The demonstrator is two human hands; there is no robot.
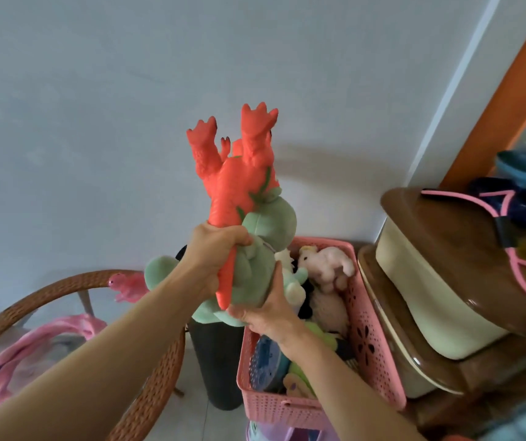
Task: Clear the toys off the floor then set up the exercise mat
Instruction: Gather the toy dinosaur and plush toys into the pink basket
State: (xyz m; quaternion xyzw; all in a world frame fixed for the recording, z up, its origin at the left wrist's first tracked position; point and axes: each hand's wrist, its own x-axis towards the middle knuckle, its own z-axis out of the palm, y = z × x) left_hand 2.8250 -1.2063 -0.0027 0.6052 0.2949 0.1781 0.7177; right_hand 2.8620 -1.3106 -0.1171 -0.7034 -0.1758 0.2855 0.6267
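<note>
I take the pink perforated plastic basket [379, 338] as my landmark. My left hand [215, 249] is wrapped tight round the tail of an orange rubbery dinosaur toy [233, 173], which hangs above and to the left of the basket with its feet pointing up. I judge the tail simply makes the handiest grip. It is bundled against a pale green plush toy [255, 265], and my right hand [271, 310] cups that plush from below, fingers curled under it, so that both travel as one load. Both toys are over the basket's left rim, not yet inside. The basket already holds a pink plush animal [328, 265] and other soft toys, so I would say this is the drop-off point. A dark rolled cylinder [213, 361], possibly the exercise mat, stands just left of the basket.
</note>
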